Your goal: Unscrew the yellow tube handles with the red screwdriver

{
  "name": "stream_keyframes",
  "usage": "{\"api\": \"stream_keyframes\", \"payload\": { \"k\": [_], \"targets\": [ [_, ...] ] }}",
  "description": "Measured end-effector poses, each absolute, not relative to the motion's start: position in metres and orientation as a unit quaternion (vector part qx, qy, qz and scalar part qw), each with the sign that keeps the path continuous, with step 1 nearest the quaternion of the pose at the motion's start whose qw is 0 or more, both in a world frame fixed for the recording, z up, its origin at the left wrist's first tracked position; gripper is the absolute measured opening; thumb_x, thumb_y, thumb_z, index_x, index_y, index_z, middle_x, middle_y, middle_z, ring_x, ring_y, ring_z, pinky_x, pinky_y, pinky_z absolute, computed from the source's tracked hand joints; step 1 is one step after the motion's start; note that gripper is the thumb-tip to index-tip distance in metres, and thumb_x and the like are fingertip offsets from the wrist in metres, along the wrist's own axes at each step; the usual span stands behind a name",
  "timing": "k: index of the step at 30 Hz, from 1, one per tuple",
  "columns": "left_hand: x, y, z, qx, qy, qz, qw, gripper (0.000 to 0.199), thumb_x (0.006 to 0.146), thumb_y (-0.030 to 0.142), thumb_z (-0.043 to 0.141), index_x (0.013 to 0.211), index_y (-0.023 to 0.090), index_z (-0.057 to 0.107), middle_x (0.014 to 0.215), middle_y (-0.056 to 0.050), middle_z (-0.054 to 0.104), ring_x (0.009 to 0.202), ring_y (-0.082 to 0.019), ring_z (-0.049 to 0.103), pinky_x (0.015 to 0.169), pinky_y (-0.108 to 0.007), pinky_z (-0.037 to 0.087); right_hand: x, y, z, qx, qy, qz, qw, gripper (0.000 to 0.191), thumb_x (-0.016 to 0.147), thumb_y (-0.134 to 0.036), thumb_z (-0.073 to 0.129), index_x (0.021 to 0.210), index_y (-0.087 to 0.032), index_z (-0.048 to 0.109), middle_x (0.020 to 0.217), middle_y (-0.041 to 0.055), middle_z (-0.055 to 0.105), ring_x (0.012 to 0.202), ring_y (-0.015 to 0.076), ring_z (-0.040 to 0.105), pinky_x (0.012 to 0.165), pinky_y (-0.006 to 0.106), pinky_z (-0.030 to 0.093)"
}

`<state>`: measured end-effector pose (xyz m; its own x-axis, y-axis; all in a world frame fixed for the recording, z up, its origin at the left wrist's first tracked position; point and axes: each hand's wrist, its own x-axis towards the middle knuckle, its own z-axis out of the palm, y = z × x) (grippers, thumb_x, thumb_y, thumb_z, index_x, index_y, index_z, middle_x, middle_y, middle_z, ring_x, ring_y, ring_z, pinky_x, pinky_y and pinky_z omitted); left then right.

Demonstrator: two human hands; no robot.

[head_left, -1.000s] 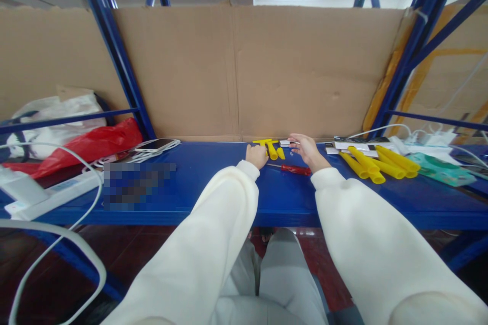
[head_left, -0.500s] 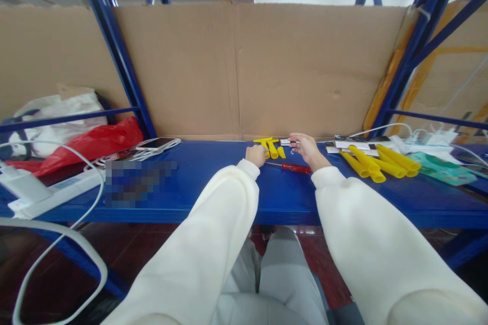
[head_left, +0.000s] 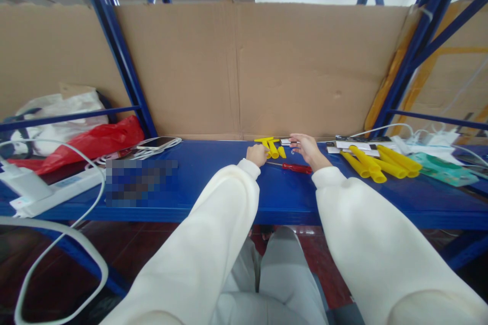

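My left hand point(head_left: 256, 154) is closed in a loose fist on the blue table point(head_left: 213, 183), right beside a group of small yellow plastic pieces point(head_left: 274, 150). Whatever its fingers hold is hidden from view. To the right, my right hand point(head_left: 307, 151) is raised with its fingers stretched out to the left and the thumb apart. A tiny shiny bit point(head_left: 292, 152) shows by its thumb, too small to name. Between my hands lies a screwdriver point(head_left: 296, 168) with a red handle, its shaft pointing left. A small white-and-dark item point(head_left: 285, 142) sits behind the yellow pieces.
Several yellow tubes point(head_left: 381, 162) lie at the right, near flat white-and-black packs point(head_left: 353, 146) and a green packet point(head_left: 444, 168). At the left are a phone point(head_left: 159, 143), a white power strip point(head_left: 61, 193) and a red bag point(head_left: 95, 143). A cardboard panel point(head_left: 244, 71) stands behind.
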<state>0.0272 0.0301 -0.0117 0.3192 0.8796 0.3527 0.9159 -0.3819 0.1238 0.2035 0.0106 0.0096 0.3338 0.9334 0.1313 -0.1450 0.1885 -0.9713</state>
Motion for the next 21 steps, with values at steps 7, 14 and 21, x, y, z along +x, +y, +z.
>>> {"api": "stream_keyframes", "payload": {
  "k": [7,14,21],
  "targets": [
    [0.026,0.03,-0.012,-0.811,-0.549,-0.199,0.037,0.032,0.096,0.022,0.062,0.124,0.028,0.077,0.125,-0.008,0.076,0.119,-0.025,0.069,0.1,-0.033,0.052,0.201,0.009,0.011,-0.494,-0.402,0.41,0.653,0.017,0.087,-0.007,0.061,0.074,-0.017,0.065,0.064,-0.0016,0.066,0.047,0.0059,0.057,0.046,0.017,0.042],
    [0.026,0.032,-0.013,-0.803,-0.557,-0.211,0.013,0.032,0.095,0.022,0.063,0.123,0.027,0.077,0.125,-0.008,0.076,0.121,-0.025,0.068,0.104,-0.033,0.05,0.202,0.01,0.011,-0.494,-0.406,0.413,0.648,0.018,0.088,-0.006,0.057,0.075,-0.016,0.064,0.062,-0.0029,0.065,0.046,0.0061,0.056,0.046,0.017,0.041],
    [0.026,0.02,-0.007,-0.809,-0.553,-0.195,0.045,0.037,0.093,0.022,0.06,0.127,0.026,0.075,0.125,-0.012,0.075,0.12,-0.031,0.068,0.107,-0.047,0.047,0.201,0.01,0.011,-0.495,-0.403,0.412,0.651,0.017,0.086,-0.005,0.058,0.075,-0.016,0.064,0.062,-0.0023,0.065,0.046,0.0067,0.056,0.045,0.017,0.042]
  ]
}}
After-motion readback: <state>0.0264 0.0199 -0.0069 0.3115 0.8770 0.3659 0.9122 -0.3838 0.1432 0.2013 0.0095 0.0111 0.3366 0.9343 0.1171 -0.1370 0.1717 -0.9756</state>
